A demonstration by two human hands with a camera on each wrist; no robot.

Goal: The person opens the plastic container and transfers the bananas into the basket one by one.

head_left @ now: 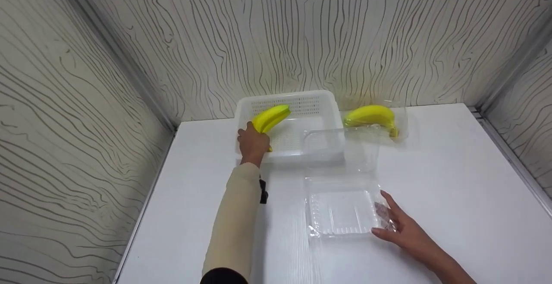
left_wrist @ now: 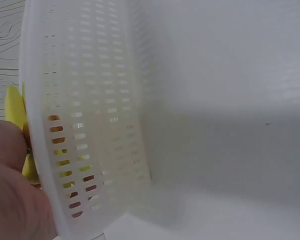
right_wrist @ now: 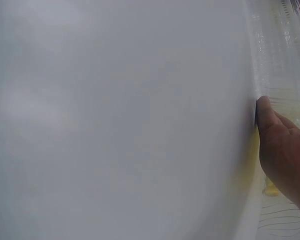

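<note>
In the head view, my left hand (head_left: 253, 142) grips a yellow banana (head_left: 272, 118) over the left side of a white perforated basket (head_left: 331, 111). The banana slants up to the right, its lower part mostly covered by the hand. The left wrist view shows the basket's slotted wall (left_wrist: 97, 90), with the banana (left_wrist: 15, 107) beyond its rim beside my thumb. My right hand (head_left: 407, 232) holds the right edge of a clear plastic clamshell box (head_left: 343, 210), thumb at the near corner. Its lid (head_left: 362, 150) stands folded back, overlapping the basket's front corner.
Right of the basket, another yellow banana (head_left: 371, 115) lies in a second clear plastic box (head_left: 403, 122). The white table (head_left: 194, 176) meets wood-grain panels (head_left: 276, 29) at the back and sides.
</note>
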